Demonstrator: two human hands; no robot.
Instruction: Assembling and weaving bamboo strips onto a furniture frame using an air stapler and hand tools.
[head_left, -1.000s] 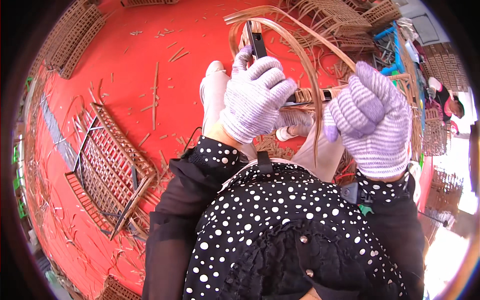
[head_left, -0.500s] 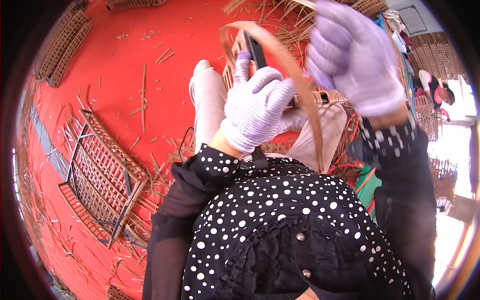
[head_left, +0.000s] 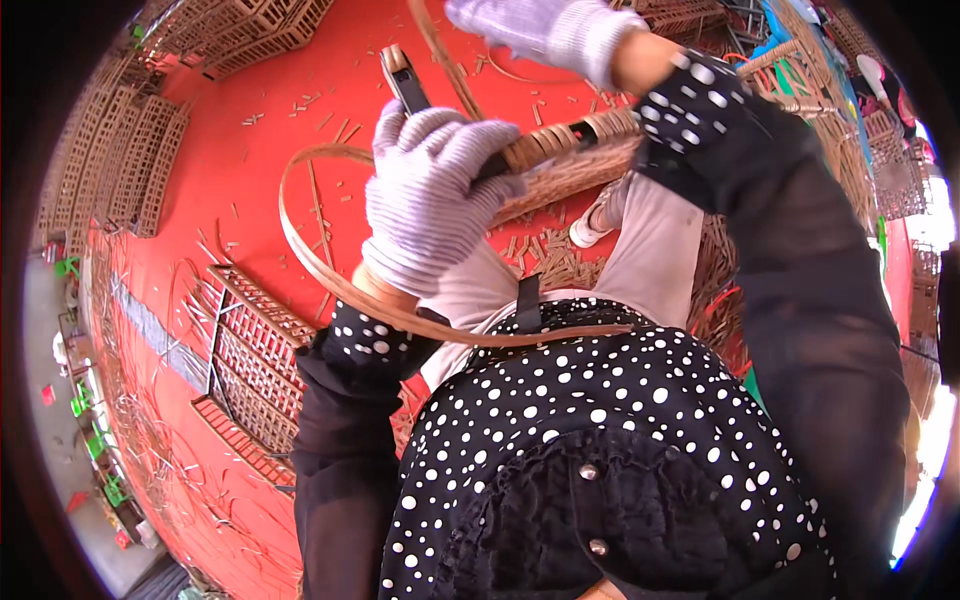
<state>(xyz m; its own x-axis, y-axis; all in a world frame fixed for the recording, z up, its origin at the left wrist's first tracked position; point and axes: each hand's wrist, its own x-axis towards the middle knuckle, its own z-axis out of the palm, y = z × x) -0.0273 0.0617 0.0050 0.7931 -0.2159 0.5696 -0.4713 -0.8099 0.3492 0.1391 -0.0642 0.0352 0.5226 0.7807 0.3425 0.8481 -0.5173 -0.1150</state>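
My left hand (head_left: pixel 425 195), in a pale lilac knit glove, is closed around the black bar of a woven frame (head_left: pixel 575 140). Tan flat strip is wound in bands along part of this bar, and a woven side hangs below it above my knees. A long loose tan strip (head_left: pixel 310 255) loops left of my left hand and across my lap. My right hand (head_left: pixel 540 30), gloved alike, is raised at the top edge. Its fingers point left and are partly cut off and blurred. Another stretch of strip runs close by them; whether they grip it is unclear.
Cut strip pieces (head_left: pixel 550 265) litter the red floor around my feet. An unfinished woven basket frame (head_left: pixel 255 360) lies to the left. Stacked woven frames (head_left: pixel 130 165) stand at far left, and more woven pieces (head_left: pixel 790 80) at the right.
My right hand has moved up and left to the top edge. My left hand and the frame have shifted left, and the loose strip now loops on the left and across my lap.
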